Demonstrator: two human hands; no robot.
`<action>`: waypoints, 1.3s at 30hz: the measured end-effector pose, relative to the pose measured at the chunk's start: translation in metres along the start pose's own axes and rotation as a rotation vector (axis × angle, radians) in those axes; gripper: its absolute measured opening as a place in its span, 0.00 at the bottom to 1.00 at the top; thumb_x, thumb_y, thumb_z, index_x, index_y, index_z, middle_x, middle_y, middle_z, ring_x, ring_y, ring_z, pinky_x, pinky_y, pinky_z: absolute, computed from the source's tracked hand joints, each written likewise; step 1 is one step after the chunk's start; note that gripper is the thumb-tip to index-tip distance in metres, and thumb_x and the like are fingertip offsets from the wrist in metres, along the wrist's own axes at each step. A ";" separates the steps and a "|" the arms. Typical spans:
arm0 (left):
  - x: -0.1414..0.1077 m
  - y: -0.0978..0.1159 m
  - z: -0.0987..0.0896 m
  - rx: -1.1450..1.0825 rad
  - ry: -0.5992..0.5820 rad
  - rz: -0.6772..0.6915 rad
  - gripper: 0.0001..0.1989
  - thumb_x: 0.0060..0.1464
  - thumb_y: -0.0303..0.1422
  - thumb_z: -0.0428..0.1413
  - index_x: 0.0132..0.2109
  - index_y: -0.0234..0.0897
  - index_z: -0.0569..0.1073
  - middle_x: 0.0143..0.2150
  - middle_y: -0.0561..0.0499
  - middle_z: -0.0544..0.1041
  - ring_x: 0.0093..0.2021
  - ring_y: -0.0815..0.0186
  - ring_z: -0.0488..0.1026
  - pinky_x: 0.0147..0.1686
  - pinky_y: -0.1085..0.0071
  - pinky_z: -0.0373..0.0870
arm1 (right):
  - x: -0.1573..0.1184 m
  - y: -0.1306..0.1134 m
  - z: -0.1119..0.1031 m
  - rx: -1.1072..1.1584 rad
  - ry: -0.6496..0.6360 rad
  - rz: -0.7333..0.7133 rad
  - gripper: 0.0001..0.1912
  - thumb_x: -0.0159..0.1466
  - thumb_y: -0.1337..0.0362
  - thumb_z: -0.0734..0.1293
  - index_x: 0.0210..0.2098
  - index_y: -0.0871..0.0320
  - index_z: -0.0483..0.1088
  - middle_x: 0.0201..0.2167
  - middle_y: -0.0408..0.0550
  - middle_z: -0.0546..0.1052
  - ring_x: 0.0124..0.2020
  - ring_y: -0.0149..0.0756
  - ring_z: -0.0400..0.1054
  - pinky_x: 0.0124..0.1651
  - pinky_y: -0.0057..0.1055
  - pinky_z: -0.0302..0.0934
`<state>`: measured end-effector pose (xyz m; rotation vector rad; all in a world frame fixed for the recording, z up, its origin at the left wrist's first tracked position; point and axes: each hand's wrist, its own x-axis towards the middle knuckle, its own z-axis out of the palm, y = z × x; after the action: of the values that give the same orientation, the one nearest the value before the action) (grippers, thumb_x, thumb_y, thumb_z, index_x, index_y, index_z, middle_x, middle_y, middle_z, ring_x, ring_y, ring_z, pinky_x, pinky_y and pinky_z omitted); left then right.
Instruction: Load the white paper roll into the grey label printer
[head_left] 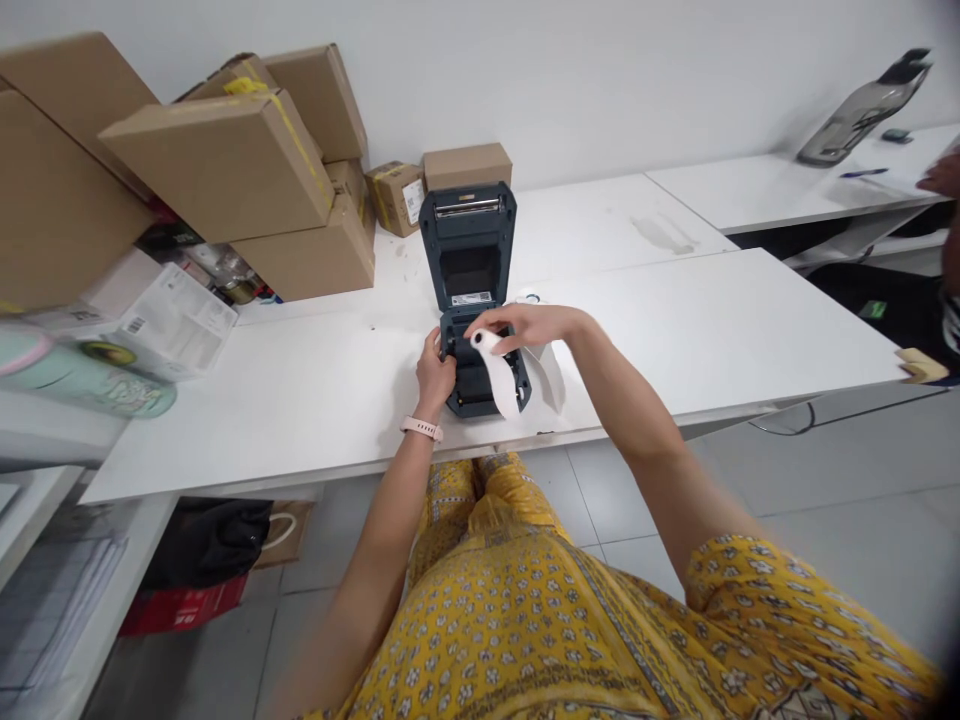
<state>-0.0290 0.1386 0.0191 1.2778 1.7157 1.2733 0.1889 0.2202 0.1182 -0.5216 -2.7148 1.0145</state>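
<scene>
A dark blue label printer (469, 245) stands on the white table with its lid swung up and back. My left hand (435, 378) grips the left side of its base, thumb over the rim. Over the open base, my right hand (529, 325) has its fingers closed on a small roll of white label paper (499, 375). The roll's core end faces left and a loose strip hangs down across the printer's right half. More white paper (553, 380) curls over the table to the right of the base.
Cardboard boxes (225, 165) are stacked at the left, beside a white carton (150, 310) and a mint bottle (97, 375). Two small boxes (465, 165) stand behind the printer. At the far right are a grey bottle (855, 115) and part of another person (949, 220).
</scene>
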 end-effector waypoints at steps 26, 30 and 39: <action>0.011 -0.021 0.002 -0.083 0.000 0.016 0.38 0.49 0.23 0.57 0.69 0.43 0.66 0.56 0.47 0.83 0.58 0.57 0.79 0.65 0.54 0.71 | -0.154 0.111 0.045 0.658 0.752 0.473 0.40 0.55 0.54 0.76 0.66 0.48 0.67 0.67 0.56 0.72 0.68 0.50 0.66 0.71 0.55 0.58; 0.011 -0.020 0.003 -0.060 0.001 0.006 0.40 0.50 0.22 0.56 0.71 0.45 0.63 0.55 0.49 0.83 0.56 0.58 0.80 0.65 0.53 0.71 | -0.121 0.113 0.003 0.474 0.656 0.480 0.45 0.54 0.58 0.78 0.69 0.52 0.63 0.71 0.58 0.66 0.74 0.54 0.57 0.73 0.56 0.55; 0.001 -0.002 0.001 0.017 0.006 -0.006 0.39 0.51 0.22 0.56 0.70 0.43 0.64 0.60 0.47 0.81 0.59 0.57 0.78 0.66 0.53 0.68 | -0.025 0.125 -0.015 0.275 0.496 0.659 0.41 0.41 0.71 0.80 0.55 0.60 0.70 0.59 0.59 0.76 0.61 0.59 0.68 0.65 0.52 0.64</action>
<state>-0.0293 0.1402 0.0171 1.2788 1.7365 1.2636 0.2483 0.3071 0.0451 -1.4415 -1.9502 1.1649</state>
